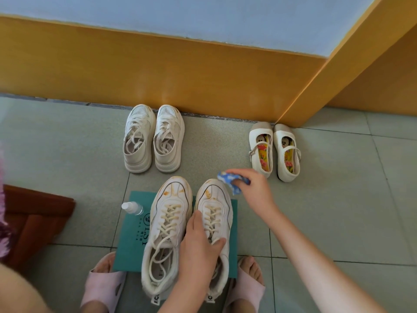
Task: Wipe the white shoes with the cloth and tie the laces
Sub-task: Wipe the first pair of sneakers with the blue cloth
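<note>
Two white sneakers stand side by side on a teal card sheet (pixel 133 240), toes pointing away from me. The left sneaker (pixel 167 233) has loose cream laces and orange-brown stains on its toe. The right sneaker (pixel 215 213) is stained on the toe too. My left hand (pixel 198 251) grips the right sneaker over its tongue and collar. My right hand (pixel 252 186) holds a bunched blue-and-white cloth (pixel 232 180) just off the right sneaker's toe, at its outer side.
A small clear spray bottle (pixel 132 207) lies on the teal sheet's left edge. Another white sneaker pair (pixel 153 138) and cream strap shoes (pixel 274 152) stand by the orange wall. My feet in pink slippers (pixel 103 283) flank the sheet. Brown wooden furniture (pixel 36 220) sits left.
</note>
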